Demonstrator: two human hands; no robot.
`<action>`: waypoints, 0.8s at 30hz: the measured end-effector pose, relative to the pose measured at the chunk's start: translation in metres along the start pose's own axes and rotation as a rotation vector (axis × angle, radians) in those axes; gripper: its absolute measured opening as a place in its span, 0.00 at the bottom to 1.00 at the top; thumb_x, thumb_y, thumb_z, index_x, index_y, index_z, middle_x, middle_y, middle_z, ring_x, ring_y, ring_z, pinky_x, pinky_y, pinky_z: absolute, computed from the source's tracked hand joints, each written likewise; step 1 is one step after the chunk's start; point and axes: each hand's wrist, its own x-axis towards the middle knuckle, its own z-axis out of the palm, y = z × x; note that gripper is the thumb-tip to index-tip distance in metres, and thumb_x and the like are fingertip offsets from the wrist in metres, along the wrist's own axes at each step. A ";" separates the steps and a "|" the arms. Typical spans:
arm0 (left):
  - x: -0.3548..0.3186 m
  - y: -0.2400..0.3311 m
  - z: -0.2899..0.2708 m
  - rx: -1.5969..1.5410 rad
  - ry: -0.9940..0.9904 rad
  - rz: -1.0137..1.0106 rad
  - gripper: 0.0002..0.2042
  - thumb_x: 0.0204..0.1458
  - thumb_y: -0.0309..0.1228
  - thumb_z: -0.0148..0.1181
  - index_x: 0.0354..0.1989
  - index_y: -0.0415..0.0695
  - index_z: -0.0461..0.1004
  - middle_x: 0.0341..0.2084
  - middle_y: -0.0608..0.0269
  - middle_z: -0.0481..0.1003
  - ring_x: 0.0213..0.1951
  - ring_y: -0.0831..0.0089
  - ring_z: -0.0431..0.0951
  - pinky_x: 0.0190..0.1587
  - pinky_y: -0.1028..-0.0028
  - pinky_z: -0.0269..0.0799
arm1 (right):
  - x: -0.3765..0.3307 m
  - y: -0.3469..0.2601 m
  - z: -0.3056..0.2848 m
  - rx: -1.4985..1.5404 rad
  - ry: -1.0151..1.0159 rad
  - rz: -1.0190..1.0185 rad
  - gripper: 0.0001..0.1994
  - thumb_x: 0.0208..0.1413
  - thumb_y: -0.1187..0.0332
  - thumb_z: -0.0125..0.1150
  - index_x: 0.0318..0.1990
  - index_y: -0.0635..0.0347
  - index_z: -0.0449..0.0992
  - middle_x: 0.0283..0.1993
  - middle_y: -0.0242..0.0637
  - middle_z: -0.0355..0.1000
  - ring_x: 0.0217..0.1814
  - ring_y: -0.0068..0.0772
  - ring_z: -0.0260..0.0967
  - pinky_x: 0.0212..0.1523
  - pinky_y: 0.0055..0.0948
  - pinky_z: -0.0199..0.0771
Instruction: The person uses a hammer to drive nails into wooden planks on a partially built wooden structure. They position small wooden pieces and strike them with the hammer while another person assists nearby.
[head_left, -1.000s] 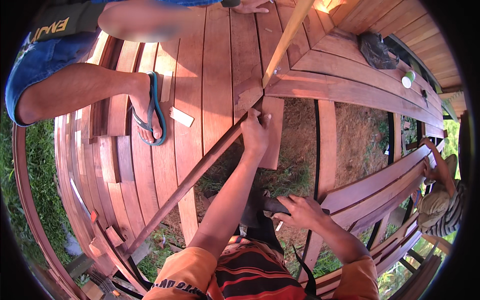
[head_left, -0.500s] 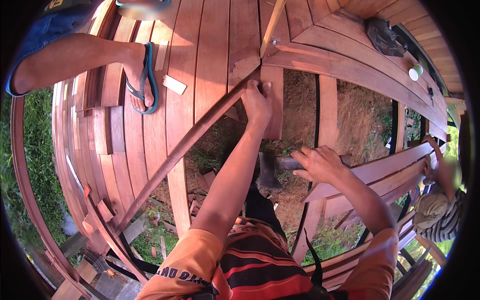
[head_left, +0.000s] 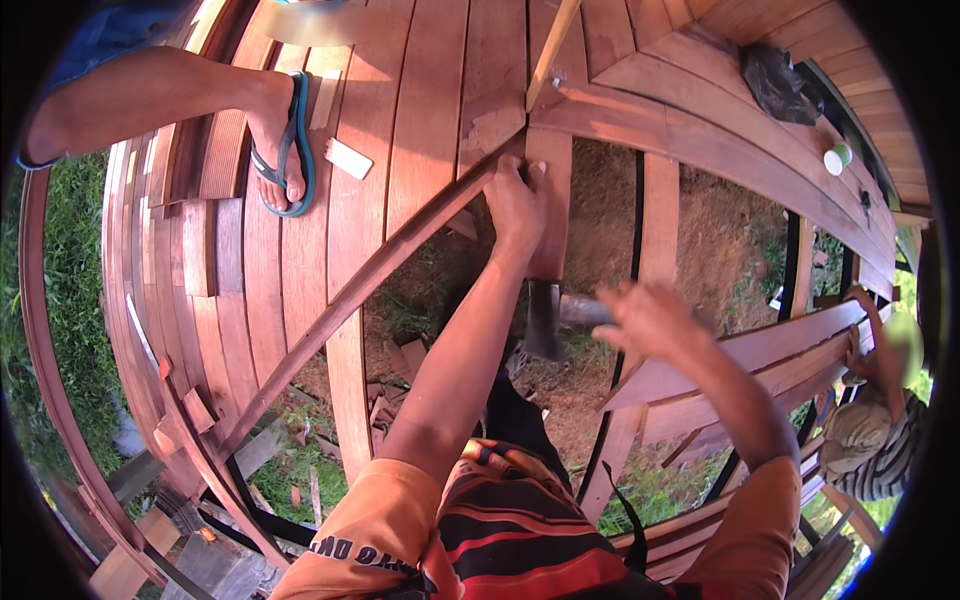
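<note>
The left hand (head_left: 517,205) grasps a board (head_left: 557,225). At four o'clock from it, the blurred right hand (head_left: 648,318) appears to grip an axe (head_left: 543,328).

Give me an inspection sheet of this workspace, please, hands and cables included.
Surface: reddish wooden plank deck with an opening over brown earth.
Things: short reddish wooden board; long diagonal brown wooden strip; dark-headed tool with straight handle, head by the board's near end, contact unclear.
Clutter: small white rectangular piece; black plastic bag; green-and-white cup.
Hands: left hand holds the board; right hand, blurred, holds the tool.
Cables: nothing seen.
Surroundings: co-worker's foot in a blue-edged flip-flop, left; another person, right; green grass.
</note>
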 end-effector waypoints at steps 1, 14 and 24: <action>0.009 0.005 0.000 -0.016 0.004 -0.007 0.15 0.55 0.34 0.64 0.34 0.29 0.75 0.26 0.37 0.77 0.34 0.42 0.80 0.38 0.55 0.72 | 0.004 0.001 -0.010 -0.043 0.065 0.155 0.21 0.57 0.55 0.66 0.48 0.64 0.74 0.36 0.55 0.77 0.35 0.54 0.80 0.33 0.44 0.83; -0.119 0.004 -0.027 0.092 -0.387 -0.188 0.18 0.53 0.39 0.68 0.32 0.33 0.75 0.23 0.48 0.77 0.27 0.62 0.79 0.34 0.60 0.72 | -0.132 -0.048 0.051 0.079 0.210 0.233 0.26 0.56 0.46 0.63 0.53 0.56 0.74 0.43 0.45 0.77 0.44 0.51 0.78 0.44 0.47 0.79; -0.124 0.050 0.055 -0.166 -0.515 -0.298 0.19 0.55 0.42 0.66 0.37 0.32 0.78 0.31 0.41 0.81 0.36 0.59 0.84 0.38 0.61 0.76 | -0.198 -0.020 0.066 0.012 0.367 0.302 0.26 0.54 0.46 0.64 0.53 0.54 0.74 0.44 0.43 0.77 0.44 0.49 0.78 0.44 0.48 0.78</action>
